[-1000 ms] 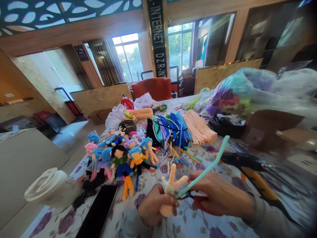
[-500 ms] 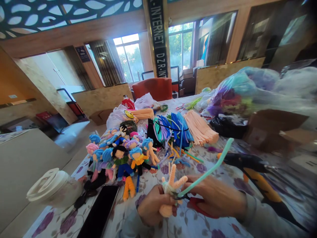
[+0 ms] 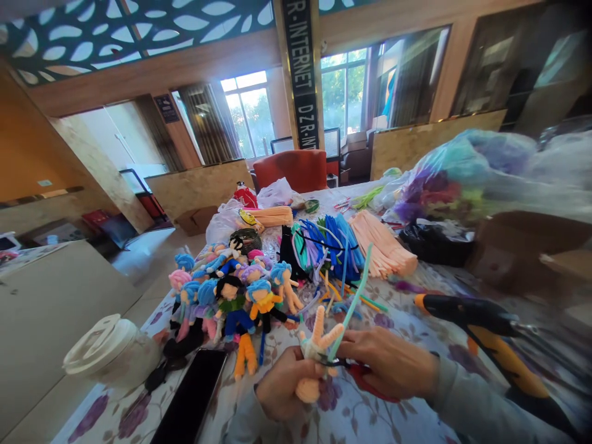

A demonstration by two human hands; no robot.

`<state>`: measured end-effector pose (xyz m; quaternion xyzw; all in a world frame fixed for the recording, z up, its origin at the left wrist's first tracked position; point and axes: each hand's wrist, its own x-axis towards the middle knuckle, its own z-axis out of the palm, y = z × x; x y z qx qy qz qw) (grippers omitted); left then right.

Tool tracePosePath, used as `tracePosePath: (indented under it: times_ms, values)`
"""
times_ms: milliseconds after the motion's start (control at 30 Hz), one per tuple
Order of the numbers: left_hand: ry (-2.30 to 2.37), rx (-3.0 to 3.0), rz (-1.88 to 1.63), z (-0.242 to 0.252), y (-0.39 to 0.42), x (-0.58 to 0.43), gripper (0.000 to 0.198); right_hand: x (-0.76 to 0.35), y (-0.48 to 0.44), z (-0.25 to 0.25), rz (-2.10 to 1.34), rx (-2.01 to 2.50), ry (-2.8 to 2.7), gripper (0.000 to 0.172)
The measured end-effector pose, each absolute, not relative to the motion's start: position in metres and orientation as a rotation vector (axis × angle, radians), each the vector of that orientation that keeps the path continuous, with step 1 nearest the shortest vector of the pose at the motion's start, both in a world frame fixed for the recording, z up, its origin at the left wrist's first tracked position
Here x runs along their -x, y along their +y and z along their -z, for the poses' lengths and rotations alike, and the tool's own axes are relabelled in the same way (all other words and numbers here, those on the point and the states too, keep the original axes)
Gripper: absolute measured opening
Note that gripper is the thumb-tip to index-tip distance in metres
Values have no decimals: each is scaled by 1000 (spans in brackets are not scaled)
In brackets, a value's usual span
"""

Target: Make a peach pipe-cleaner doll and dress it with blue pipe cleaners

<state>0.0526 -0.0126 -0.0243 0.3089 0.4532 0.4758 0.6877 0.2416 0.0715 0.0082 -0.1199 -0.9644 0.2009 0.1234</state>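
Head view: the left hand [image 3: 287, 382] has its fingers curled round a peach fuzzy figure [image 3: 315, 349], thumb laid across the figure's pale green middle. The right hand [image 3: 383, 361] grasps a red-handled tool [image 3: 370, 383], its fingers wrapped about the handles; whether the tool's small dark jaws are parted or closed is too small to tell. The figure lies directly in the left fingers, between the two hands, its rounded peach end toward the wearer and its two peach prongs pointing away, so its long axis runs roughly away from the body. A mint-green strip [image 3: 354, 299] rises from the pale green middle, leaning to the right and away from the wearer. Its lower end sits right at the tool's head, just in front of the right fingertips; that is the closest meeting of things here, and the right hand is the nearer one to the strip. Whether the strip is fixed to the figure cannot be made out.

Farther out, a pile of small dolls [image 3: 259, 299] lies beyond the left hand, with a dark phone [image 3: 192, 394] and a white lidded container [image 3: 113, 351] off to the left. Blue strips [image 3: 333, 243] and peach strips [image 3: 383, 243] lie bundled beyond the hands. A black and orange glue gun [image 3: 502, 354] rests to the right, beyond the right forearm
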Motion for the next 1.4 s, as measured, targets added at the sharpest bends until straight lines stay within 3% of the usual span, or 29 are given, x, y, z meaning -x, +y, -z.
tracePosePath:
  times_ms: [267,433,567,633,833,1200,1400]
  values:
    - [968,-664,-1152,22,-12,-51,17,-246,82,-1,-482,441,-2778,22]
    - [1057,-667,-1298,23,-12,-51,22,-264,91,2,-594,934,-2570,21]
    - [1146,-702,-1358,23,-13,-54,24,-271,95,12,-231,1277,-2506,4]
    - [1189,-725,-1393,24,-15,-54,28,-271,97,19,-152,1348,-2483,8]
    - [1335,-895,-1318,29,-17,-52,34,-274,108,35,-429,1252,-2515,13]
    - [1356,-932,-1291,28,-15,-59,41,-246,62,-4,-881,863,-2238,15]
    - [1274,-983,-1185,12,-16,-63,32,-237,55,-2,-999,780,-2295,19]
